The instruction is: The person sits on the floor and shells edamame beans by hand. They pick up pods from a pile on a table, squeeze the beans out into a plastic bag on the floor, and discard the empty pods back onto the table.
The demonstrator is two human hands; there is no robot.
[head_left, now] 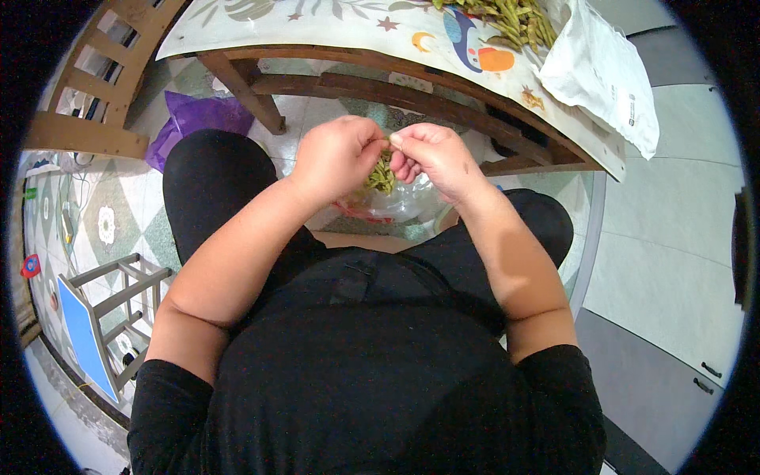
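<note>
From where I stand, the work looks to be somewhere in the middle, with green pods in 2 places. A loose heap of slender yellow-green pods (514, 22) lies on the far edge of the dark wooden counter (324, 54), on its white printed cloth (289, 33), right beside a crumpled white plastic bag (602, 75); I'd judge that to be the share left to handle. Down between the knees, below the hands, a smaller pile of green pieces (381, 176) sits in or on some clear, shiny plastic (419, 202), and I take that for what has been done, though the hands cover part of it and I can't tell pods from trimmings there. The left hand (336, 154) and the right hand (439, 158) meet above that pile, their thumbs and fingers pinched narrow on a small green piece (387, 138), probably 1 pod, too hidden to be sure; whether it is whole or already opened, I cannot say. The right hand's other fingers are loosely curled. With a sizeable heap on the counter, partly cut off from my view, I'd call this well short of finished.
</note>
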